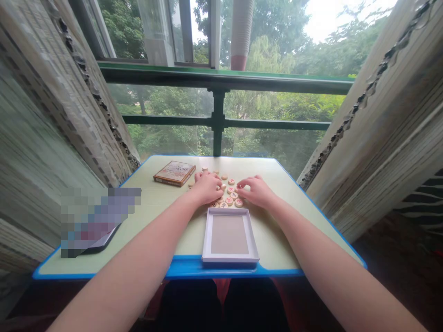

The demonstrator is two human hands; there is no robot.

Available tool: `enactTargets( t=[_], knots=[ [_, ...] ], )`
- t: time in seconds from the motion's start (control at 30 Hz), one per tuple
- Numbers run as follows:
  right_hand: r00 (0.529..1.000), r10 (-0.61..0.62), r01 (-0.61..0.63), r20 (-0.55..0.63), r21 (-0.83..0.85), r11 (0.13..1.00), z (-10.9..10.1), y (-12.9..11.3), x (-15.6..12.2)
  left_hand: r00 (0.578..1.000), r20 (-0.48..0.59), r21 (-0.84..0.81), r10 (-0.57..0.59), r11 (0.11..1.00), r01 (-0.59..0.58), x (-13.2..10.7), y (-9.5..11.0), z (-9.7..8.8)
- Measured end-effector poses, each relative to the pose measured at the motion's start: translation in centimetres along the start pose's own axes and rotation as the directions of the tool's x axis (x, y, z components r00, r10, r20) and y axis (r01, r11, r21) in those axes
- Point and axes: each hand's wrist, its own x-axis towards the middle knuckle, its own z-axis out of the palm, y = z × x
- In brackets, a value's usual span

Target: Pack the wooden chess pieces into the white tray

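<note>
Several round wooden game discs point(230, 195) with red and dark marks lie spread on the pale green table point(159, 207). My left hand point(206, 186) rests palm down on the left part of the discs, fingers curled over them. My right hand point(255, 190) lies at their right side, fingers bent and touching discs. Just in front of the discs sits a shallow white box tray point(230, 235), nothing inside it. A flat orange box lid point(175, 173) lies to the left of my left hand.
A dark phone point(100, 240), partly blurred out, lies at the table's left front. The table has a blue rim point(187, 269). A green railing point(221, 78) and window stand behind it, curtains hang on both sides.
</note>
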Motion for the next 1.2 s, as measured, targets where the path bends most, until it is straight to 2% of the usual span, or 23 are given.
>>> enactTargets(
  t=[0.27, 0.43, 0.57, 0.67, 0.9, 1.07, 1.2],
  knots=[
    [1.000, -0.009, 0.009, 0.008, 0.037, 0.999, 0.2, 0.2, 0.2, 0.999, -0.021, -0.032, -0.032, 0.999, 0.031, 0.0, 0.3, -0.3],
    [1.000, -0.010, 0.011, -0.015, 0.045, 0.999, 0.3, 0.2, 0.1, 0.999, 0.025, -0.088, 0.035, 0.996, -0.032, -0.2, 0.5, -0.6],
    [0.998, 0.015, -0.012, -0.053, 0.061, 0.998, 0.4, 0.1, 0.0, 0.999, -0.007, -0.104, 0.046, 0.994, -0.046, -0.6, 0.6, -0.8],
    [0.999, -0.010, 0.013, -0.047, 0.062, 0.998, 0.5, 0.1, 0.0, 0.997, -0.025, -0.130, 0.078, 0.988, -0.080, -1.0, 0.9, -1.0],
    [0.996, -0.022, 0.025, -0.081, 0.040, 0.999, 1.0, 0.4, 0.3, 0.976, 0.046, -0.191, 0.211, 0.961, -0.198, -1.5, 1.6, -1.7],
    [0.997, -0.016, 0.019, -0.075, 0.037, 0.999, 1.0, 0.4, 0.2, 0.971, 0.055, -0.189, 0.231, 0.958, -0.217, -1.9, 1.3, -1.6],
    [0.995, -0.024, 0.028, -0.092, 0.045, 0.999, 1.0, 0.2, 0.1, 0.968, 0.103, -0.177, 0.227, 0.962, -0.207, -2.0, 0.4, -2.4]
  ],
)
